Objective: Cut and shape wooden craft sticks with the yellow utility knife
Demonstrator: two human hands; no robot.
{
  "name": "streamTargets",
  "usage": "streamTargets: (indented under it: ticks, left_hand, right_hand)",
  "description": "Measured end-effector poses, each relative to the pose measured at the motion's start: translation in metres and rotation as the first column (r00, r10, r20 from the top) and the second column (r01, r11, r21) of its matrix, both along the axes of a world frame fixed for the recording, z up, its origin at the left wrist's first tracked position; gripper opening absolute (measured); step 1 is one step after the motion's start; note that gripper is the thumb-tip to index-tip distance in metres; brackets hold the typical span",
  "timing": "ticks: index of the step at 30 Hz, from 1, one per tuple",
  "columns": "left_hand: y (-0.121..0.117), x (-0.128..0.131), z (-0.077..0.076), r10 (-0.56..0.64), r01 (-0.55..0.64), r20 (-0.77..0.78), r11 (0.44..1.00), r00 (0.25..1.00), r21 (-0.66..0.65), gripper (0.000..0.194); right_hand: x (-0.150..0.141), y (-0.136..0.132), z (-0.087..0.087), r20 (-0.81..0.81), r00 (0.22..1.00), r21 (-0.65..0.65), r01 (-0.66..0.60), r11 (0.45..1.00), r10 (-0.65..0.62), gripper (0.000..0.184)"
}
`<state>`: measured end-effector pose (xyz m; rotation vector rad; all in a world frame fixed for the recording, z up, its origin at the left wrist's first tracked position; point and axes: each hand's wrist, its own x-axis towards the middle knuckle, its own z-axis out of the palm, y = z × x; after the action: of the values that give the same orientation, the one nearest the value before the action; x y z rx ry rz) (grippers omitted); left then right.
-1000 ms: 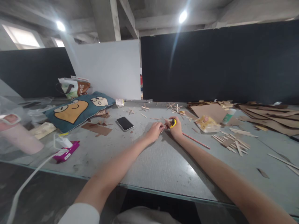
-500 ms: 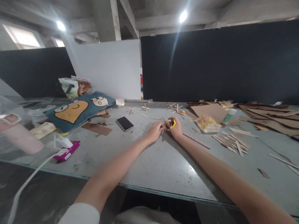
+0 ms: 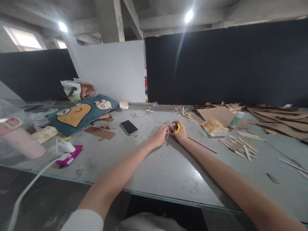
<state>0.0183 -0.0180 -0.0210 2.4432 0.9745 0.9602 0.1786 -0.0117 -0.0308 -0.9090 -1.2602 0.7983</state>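
Note:
My left hand (image 3: 160, 136) is closed, its fingertips pinching a thin wooden stick (image 3: 167, 136) whose end points down toward the tabletop. Close against it, my right hand (image 3: 180, 132) grips a yellow and black utility knife (image 3: 177, 128); the blade is hidden among the fingers. The fingertips of both hands nearly meet over the stick. A red striped pencil (image 3: 202, 144) lies beside my right wrist. Behind the hands sit small star shapes of crossed sticks (image 3: 149, 110) and a few loose sticks (image 3: 160, 122).
Left of my hands are a phone (image 3: 129, 127), cardboard scraps (image 3: 99, 132), a cushion (image 3: 81, 112), a purple power strip (image 3: 69, 156) and a pink bottle (image 3: 21, 141). To the right lie a yellow packet (image 3: 214, 127), a glue stick (image 3: 236, 120), piled sticks (image 3: 243, 148) and cardboard sheets (image 3: 279, 118).
Both hands stay in nearly the same place. The right hand and knife have shifted very slightly left, closer to the left fingertips.

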Motion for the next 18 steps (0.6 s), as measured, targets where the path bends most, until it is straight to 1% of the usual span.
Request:
streamTargets:
  ticks: [11,18]
  left_hand:
    - [0.0026,-0.0017,0.0001,-0.045,0.045,-0.028,0.999,0.999,0.006,0.017]
    - [-0.0003,-0.0023,0.0033,-0.085,0.085,-0.040,0.996,0.996,-0.008,0.021]
  right_hand:
    - [-0.0011,0.0009,-0.0018,0.022,1.000,0.020,-0.009,1.000,0.009,0.057]
    - [0.0033,0.0036,-0.0049,-0.034,0.999,0.017,0.040,0.999,-0.039,0.056]
